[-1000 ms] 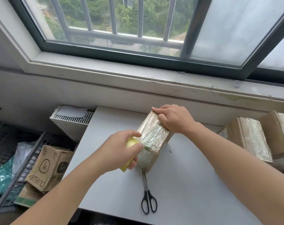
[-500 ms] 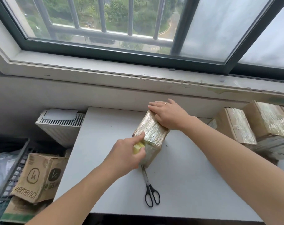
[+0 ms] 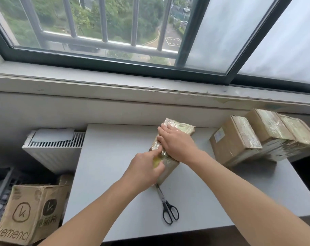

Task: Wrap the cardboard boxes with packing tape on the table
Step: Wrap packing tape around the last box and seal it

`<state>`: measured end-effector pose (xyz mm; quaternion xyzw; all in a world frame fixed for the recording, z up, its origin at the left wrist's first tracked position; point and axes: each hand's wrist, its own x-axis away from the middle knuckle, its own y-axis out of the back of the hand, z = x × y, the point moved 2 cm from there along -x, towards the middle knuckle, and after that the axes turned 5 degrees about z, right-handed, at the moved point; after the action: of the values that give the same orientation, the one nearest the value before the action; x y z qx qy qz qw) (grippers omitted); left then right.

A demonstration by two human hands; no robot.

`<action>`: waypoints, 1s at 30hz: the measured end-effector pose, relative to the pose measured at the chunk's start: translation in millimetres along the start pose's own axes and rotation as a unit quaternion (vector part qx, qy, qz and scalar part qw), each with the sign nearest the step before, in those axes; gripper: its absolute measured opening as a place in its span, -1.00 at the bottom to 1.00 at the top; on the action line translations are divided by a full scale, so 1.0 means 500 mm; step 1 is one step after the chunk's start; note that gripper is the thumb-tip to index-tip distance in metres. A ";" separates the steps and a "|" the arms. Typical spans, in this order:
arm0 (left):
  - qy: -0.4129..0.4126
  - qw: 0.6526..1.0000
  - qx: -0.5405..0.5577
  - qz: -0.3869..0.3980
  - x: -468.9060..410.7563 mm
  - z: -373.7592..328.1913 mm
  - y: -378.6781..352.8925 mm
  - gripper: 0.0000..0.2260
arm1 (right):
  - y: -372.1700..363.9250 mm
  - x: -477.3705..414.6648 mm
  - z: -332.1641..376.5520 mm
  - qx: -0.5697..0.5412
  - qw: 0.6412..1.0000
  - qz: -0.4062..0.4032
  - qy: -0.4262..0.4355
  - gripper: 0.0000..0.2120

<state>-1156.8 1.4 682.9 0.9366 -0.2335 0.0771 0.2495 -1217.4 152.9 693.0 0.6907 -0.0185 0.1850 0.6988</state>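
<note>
Cardboard box (image 3: 184, 128) under right hand (image 3: 175, 145) (tape roll (image 3: 157, 161) in left hand (image 3: 143, 172))

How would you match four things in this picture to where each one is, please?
1 scissors
2 tape roll
3 right hand
4 carton

A held in the left hand
B flat on the box
C beside the table, lower down
D lying on the table

Pairs: 1-D, 2-A, 3-B, 4-C
</note>
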 end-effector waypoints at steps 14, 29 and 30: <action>-0.012 1.000 -0.006 0.015 -0.016 0.027 0.005 -0.57 | 0.013 -0.053 -0.029 -0.073 0.989 0.004 -0.131 -0.30; -0.007 1.000 0.018 0.011 -0.035 0.019 0.018 -0.57 | 0.016 0.006 -0.071 -0.096 0.981 -0.035 -0.164 -0.40; -0.004 0.999 0.030 0.012 -0.039 0.021 0.019 -0.58 | 0.007 0.017 -0.076 -0.106 0.971 -0.012 -0.215 -0.31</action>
<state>-1177.9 -3.3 672.8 0.9413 -0.2428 0.0832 0.2193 -1219.3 191.8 697.0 0.6361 -0.1795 0.0204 0.7501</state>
